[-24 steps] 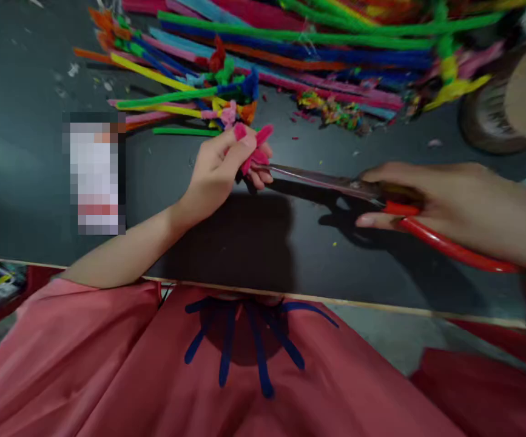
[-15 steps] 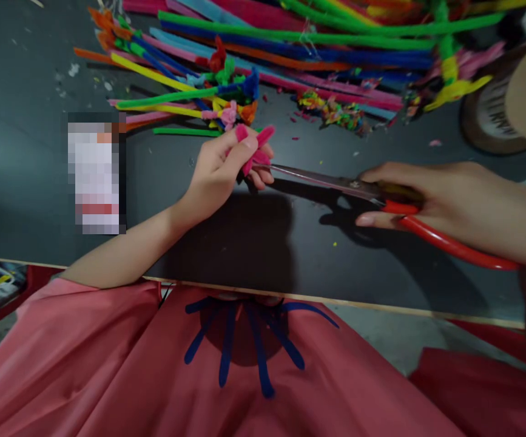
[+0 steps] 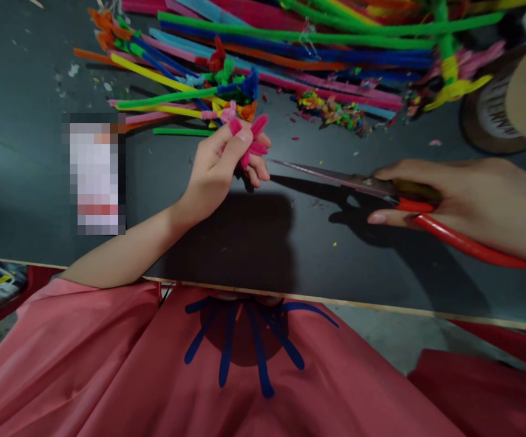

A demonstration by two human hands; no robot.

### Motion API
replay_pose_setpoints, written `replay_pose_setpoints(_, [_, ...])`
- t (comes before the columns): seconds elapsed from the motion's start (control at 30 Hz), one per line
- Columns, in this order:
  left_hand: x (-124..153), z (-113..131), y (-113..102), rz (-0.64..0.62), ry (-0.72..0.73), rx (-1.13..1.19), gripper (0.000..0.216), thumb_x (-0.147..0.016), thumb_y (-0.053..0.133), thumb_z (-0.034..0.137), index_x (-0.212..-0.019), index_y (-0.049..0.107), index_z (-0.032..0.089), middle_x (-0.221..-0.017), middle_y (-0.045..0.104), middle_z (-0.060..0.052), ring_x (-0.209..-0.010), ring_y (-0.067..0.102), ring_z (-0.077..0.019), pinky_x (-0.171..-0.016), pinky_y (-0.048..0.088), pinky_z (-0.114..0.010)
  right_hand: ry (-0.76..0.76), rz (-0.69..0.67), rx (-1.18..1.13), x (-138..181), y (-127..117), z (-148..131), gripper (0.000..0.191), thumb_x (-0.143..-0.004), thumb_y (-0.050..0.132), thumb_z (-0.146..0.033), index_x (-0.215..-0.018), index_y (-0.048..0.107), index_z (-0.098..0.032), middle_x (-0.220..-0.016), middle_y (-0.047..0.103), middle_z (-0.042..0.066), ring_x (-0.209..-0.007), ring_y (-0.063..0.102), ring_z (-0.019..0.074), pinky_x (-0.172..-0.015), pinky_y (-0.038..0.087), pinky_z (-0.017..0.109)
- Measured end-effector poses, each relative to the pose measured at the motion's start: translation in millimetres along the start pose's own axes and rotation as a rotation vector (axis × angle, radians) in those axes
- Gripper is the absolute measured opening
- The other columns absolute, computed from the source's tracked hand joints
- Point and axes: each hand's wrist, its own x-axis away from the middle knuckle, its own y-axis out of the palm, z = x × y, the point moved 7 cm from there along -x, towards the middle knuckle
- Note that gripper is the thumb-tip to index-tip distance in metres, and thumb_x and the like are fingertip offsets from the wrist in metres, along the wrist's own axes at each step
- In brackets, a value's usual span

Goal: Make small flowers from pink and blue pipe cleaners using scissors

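My left hand [image 3: 219,161] pinches a pink pipe-cleaner flower [image 3: 256,147] between thumb and fingers, its fuzzy petals sticking out past them. Over to the right, my right hand [image 3: 467,194] grips red-handled scissors [image 3: 467,241]. Their narrow blades look closed and point left, the tip a little to the right of the flower and apart from it. Just behind my left hand lie several pipe-cleaner flowers on stems, among them a blue flower [image 3: 247,88] and a red flower [image 3: 217,56]. Part of the pink flower is hidden by my thumb and fingers.
Long pipe cleaners [image 3: 299,39] in many colours cover the back of the dark table [image 3: 358,273]. A heap of coloured clippings [image 3: 330,112] lies before them. A brown round container [image 3: 485,115] stands back right. A blurred-out rectangular object [image 3: 96,176] lies at left.
My right hand has drawn the scissors a little to the right, so the tip has come away from the pink flower. My left hand has shifted slightly left and up with the flower.
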Motion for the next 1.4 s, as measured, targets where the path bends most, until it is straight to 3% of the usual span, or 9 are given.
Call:
replay_pose_setpoints(0.17, [0, 0, -1, 0.040, 0.010, 0.066, 0.017, -0.087, 0.053, 0.032, -0.089, 0.060, 0.017, -0.068, 0.072, 0.002, -0.066, 0.070, -0.0108, -0.061, 0.057, -0.021, 0.087, 0.133, 0.264, 7, -8, 17, 0.068, -0.078, 0.028, -0.078, -0.109, 0.054, -0.023, -0.077, 0.064, 0.005, -0.059, 0.056, 0.0162, -0.047, 0.026, 0.023])
replay_pose_setpoints(0.33, [1, -1, -1, 0.031, -0.035, -0.021, 0.017, -0.086, 0.054, 0.030, -0.098, 0.053, 0.017, -0.090, 0.074, -0.002, -0.081, 0.073, -0.0119, -0.073, 0.056, -0.023, 0.256, 0.042, 0.454, 9, 2, 26, 0.078, -0.078, 0.018, -0.080, -0.117, 0.049, -0.020, -0.090, 0.062, 0.012, -0.070, 0.057, 0.0219, -0.049, 0.024, 0.025])
replay_pose_setpoints(0.47, [1, 0, 0, 0.017, -0.041, -0.024, 0.014, -0.086, 0.054, 0.030, -0.094, 0.047, 0.020, -0.093, 0.074, -0.001, -0.086, 0.072, -0.0124, -0.076, 0.056, -0.024, 0.286, -0.002, 0.459, 8, 4, 23, 0.083, -0.077, 0.012, -0.080, -0.119, 0.049, -0.019, -0.093, 0.061, 0.013, -0.075, 0.058, 0.0243, -0.051, 0.027, 0.027])
replay_pose_setpoints(0.57, [1, 1, 3, -0.011, -0.018, 0.006, 0.014, -0.086, 0.054, 0.029, -0.090, 0.044, 0.021, -0.090, 0.074, 0.001, -0.089, 0.072, -0.0135, -0.077, 0.057, -0.025, 0.300, 0.101, 0.349, 9, -4, 20, 0.085, -0.076, 0.015, -0.082, -0.123, 0.048, -0.020, -0.095, 0.063, 0.013, -0.080, 0.059, 0.0250, -0.054, 0.030, 0.028])
replay_pose_setpoints(0.7, [2, -1, 4, -0.011, -0.054, -0.026, 0.013, -0.085, 0.055, 0.029, -0.090, 0.049, 0.019, -0.087, 0.072, 0.001, -0.085, 0.073, -0.0133, -0.078, 0.058, -0.027, 0.206, 0.204, 0.155, 9, -11, 12, 0.082, -0.074, 0.024, -0.083, -0.119, 0.052, -0.020, -0.085, 0.060, 0.007, -0.074, 0.056, 0.0200, -0.060, 0.037, 0.028])
replay_pose_setpoints(0.9, [1, 1, 5, 0.042, -0.040, -0.059, 0.007, -0.085, 0.053, 0.022, -0.090, 0.055, 0.017, -0.071, 0.066, 0.004, -0.075, 0.073, -0.0114, -0.071, 0.058, -0.024, 0.012, 0.132, 0.083, 4, -5, -5, 0.066, -0.078, 0.033, -0.076, -0.107, 0.054, -0.021, -0.078, 0.057, 0.003, -0.062, 0.051, 0.0157, -0.054, 0.035, 0.026])
replay_pose_setpoints(1.07, [0, 0, 4, 0.062, -0.052, -0.122, 0.010, -0.085, 0.051, 0.018, -0.094, 0.056, 0.016, -0.071, 0.065, 0.005, -0.073, 0.072, -0.0106, -0.069, 0.058, -0.022, -0.005, 0.127, 0.070, 2, -3, -9, 0.060, -0.079, 0.035, -0.074, -0.105, 0.053, -0.023, -0.076, 0.058, 0.002, -0.059, 0.052, 0.0150, -0.052, 0.035, 0.025])
replay_pose_setpoints(1.23, [1, 4, 7, -0.001, 0.015, -0.120, 0.011, -0.085, 0.052, 0.022, -0.093, 0.057, 0.015, -0.071, 0.068, 0.004, -0.071, 0.072, -0.0098, -0.068, 0.059, -0.022, -0.028, 0.127, 0.063, 2, -5, -12, 0.057, -0.081, 0.036, -0.072, -0.103, 0.054, -0.023, -0.076, 0.059, 0.002, -0.059, 0.052, 0.0146, -0.052, 0.034, 0.025])
replay_pose_setpoints(1.4, [2, 1, 3, 0.069, -0.070, -0.149, 0.005, -0.083, 0.055, 0.021, -0.084, 0.055, 0.015, -0.069, 0.064, 0.005, -0.071, 0.072, -0.0088, -0.069, 0.059, -0.022, -0.044, 0.132, 0.060, 1, -5, -13, 0.057, -0.081, 0.036, -0.072, -0.104, 0.054, -0.022, -0.074, 0.059, 0.002, -0.057, 0.052, 0.0140, -0.051, 0.034, 0.024])
